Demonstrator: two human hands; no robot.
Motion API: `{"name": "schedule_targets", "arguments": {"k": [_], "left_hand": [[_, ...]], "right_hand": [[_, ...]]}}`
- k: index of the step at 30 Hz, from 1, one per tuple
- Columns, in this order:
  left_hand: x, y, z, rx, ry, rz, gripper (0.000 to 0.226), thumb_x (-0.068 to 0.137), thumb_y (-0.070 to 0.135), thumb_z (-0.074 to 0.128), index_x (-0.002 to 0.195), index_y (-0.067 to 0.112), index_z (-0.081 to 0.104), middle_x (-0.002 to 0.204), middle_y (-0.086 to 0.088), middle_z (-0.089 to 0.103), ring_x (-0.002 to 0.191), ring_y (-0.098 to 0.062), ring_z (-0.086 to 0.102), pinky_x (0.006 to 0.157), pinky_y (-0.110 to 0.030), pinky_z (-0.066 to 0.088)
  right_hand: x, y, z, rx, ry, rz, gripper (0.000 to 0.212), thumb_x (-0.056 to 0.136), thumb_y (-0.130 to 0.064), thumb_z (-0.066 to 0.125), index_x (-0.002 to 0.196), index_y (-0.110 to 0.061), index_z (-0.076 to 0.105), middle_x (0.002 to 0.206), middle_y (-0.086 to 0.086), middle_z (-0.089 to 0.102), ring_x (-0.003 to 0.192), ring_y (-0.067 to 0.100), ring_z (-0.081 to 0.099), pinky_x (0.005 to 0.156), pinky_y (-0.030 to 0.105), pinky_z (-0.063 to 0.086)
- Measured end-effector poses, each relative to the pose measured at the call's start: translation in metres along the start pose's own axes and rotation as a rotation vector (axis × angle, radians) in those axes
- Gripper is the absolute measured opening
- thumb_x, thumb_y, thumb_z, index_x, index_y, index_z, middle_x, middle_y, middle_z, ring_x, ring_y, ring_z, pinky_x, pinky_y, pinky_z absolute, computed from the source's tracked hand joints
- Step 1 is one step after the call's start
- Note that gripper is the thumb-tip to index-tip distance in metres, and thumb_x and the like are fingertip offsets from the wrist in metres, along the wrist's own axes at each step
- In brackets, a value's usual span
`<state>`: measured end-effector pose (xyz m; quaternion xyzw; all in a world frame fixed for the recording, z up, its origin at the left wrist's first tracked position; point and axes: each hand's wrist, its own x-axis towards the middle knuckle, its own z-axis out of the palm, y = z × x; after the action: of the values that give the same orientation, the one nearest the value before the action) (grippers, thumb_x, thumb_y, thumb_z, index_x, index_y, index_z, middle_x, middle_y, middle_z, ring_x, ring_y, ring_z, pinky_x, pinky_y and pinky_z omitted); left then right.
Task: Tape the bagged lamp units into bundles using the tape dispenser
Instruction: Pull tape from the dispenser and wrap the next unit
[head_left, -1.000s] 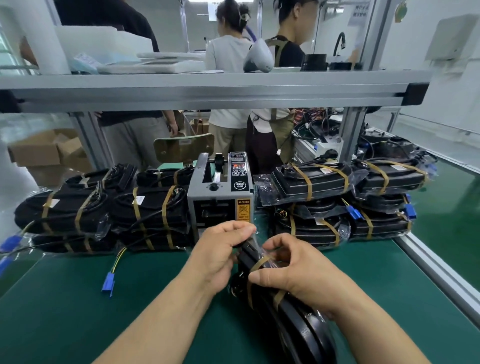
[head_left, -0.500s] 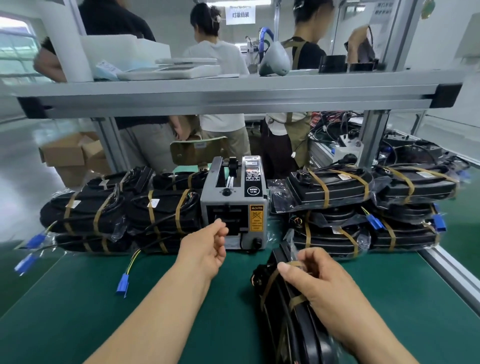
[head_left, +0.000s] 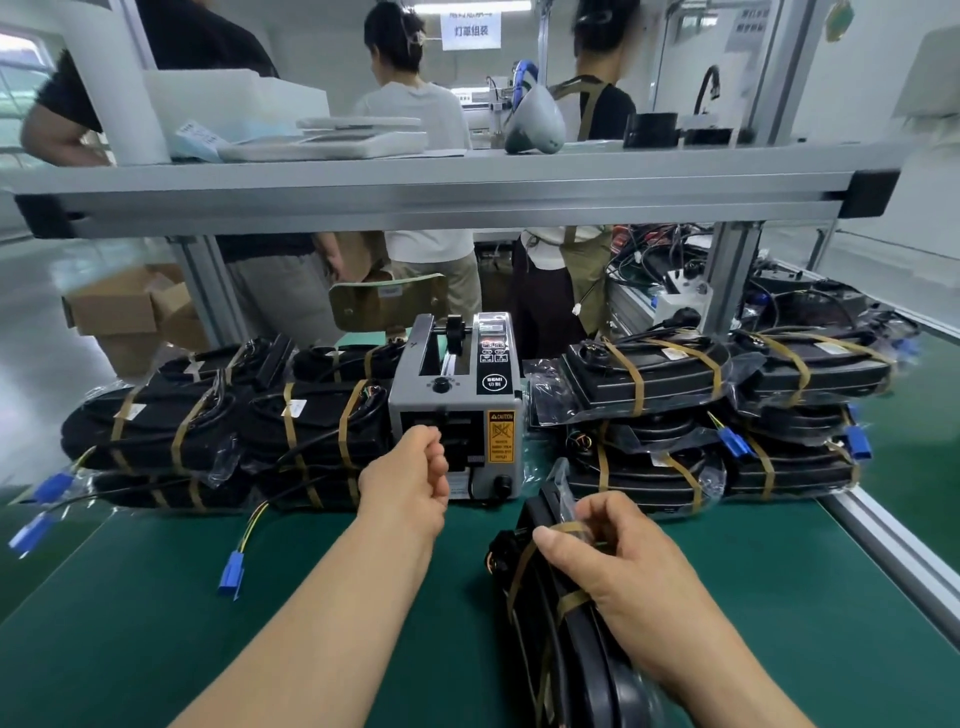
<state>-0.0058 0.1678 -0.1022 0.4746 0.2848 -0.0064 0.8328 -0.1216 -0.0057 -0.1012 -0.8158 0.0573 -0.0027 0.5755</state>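
The grey tape dispenser (head_left: 457, 395) stands at the back middle of the green mat (head_left: 130, 623). My left hand (head_left: 410, 483) is at its front outlet with fingers curled; whether it holds tape is hidden behind the fingers. My right hand (head_left: 613, 561) grips a bundle of black bagged lamp units (head_left: 582, 654) standing on edge in front of the dispenser. My thumb presses on a brown tape strip wrapped round its top end.
Taped bundles are stacked left (head_left: 311, 421) and right (head_left: 654, 374) of the dispenser. A wire with a blue connector (head_left: 231, 571) lies on the mat at the left. An aluminium rail (head_left: 893, 551) edges the mat on the right; a shelf (head_left: 415, 192) runs overhead. People stand behind.
My left hand let go of the bundle and moved forward to the dispenser's outlet. My right hand stayed on the bundle.
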Motion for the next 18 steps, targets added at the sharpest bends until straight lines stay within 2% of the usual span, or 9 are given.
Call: {"name": "schedule_targets", "arguments": {"k": [3,5,7,11,13,16,18], "left_hand": [[-0.021,0.003,-0.017,0.173,-0.200,0.175,0.020,0.087,0.014,0.066,0.068,0.018,0.061,0.056,0.006,0.055,0.045,-0.003,0.047,0.047,-0.018,0.041],[-0.039,0.005,-0.025,0.346,-0.417,0.249,0.022,0.087,0.016,0.064,0.065,0.020,0.065,0.062,0.004,0.055,0.050,-0.005,0.047,0.050,-0.018,0.043],[-0.054,0.005,-0.025,0.509,-0.561,0.277,0.023,0.088,0.018,0.061,0.066,0.022,0.066,0.065,0.004,0.055,0.054,-0.006,0.047,0.056,-0.019,0.044],[-0.065,0.000,-0.014,0.710,-0.595,0.321,0.021,0.088,0.020,0.067,0.067,0.021,0.064,0.063,0.004,0.052,0.056,-0.007,0.045,0.057,-0.021,0.044],[-0.065,-0.001,-0.010,0.760,-0.597,0.336,0.021,0.087,0.019,0.069,0.066,0.020,0.065,0.062,0.003,0.050,0.056,-0.008,0.045,0.057,-0.021,0.044],[-0.062,-0.003,-0.006,0.758,-0.588,0.325,0.020,0.086,0.016,0.068,0.067,0.018,0.065,0.062,0.003,0.051,0.054,-0.007,0.045,0.054,-0.021,0.044],[-0.061,-0.006,-0.005,0.689,-0.578,0.281,0.020,0.087,0.012,0.067,0.068,0.016,0.065,0.062,0.003,0.051,0.053,-0.006,0.045,0.053,-0.019,0.044]], "right_hand": [[0.001,0.000,-0.001,-0.003,-0.004,-0.007,0.032,0.080,-0.050,0.073,0.098,-0.029,0.056,0.089,-0.008,0.065,0.079,0.008,0.059,0.069,0.020,0.047],[0.003,0.001,0.000,0.009,-0.001,-0.016,0.032,0.080,-0.047,0.075,0.097,-0.027,0.057,0.086,-0.009,0.065,0.076,0.008,0.058,0.070,0.023,0.047],[0.004,0.002,0.002,0.030,0.000,-0.022,0.032,0.080,-0.044,0.077,0.095,-0.024,0.057,0.081,-0.010,0.064,0.072,0.008,0.057,0.070,0.026,0.047],[0.006,0.003,0.005,0.025,0.018,-0.031,0.034,0.078,-0.043,0.079,0.095,-0.023,0.057,0.078,-0.009,0.063,0.069,0.007,0.056,0.069,0.028,0.048],[0.006,0.003,0.005,0.007,0.024,-0.034,0.034,0.078,-0.044,0.078,0.095,-0.024,0.057,0.079,-0.010,0.064,0.068,0.005,0.056,0.067,0.025,0.047],[0.007,0.002,0.004,-0.110,0.057,-0.044,0.033,0.080,-0.052,0.073,0.090,-0.025,0.056,0.076,-0.012,0.064,0.063,0.000,0.054,0.060,0.017,0.044],[0.009,-0.004,0.001,-0.280,0.106,-0.064,0.038,0.079,-0.062,0.066,0.088,-0.027,0.055,0.077,-0.014,0.063,0.068,-0.002,0.056,0.060,0.018,0.044]]}}
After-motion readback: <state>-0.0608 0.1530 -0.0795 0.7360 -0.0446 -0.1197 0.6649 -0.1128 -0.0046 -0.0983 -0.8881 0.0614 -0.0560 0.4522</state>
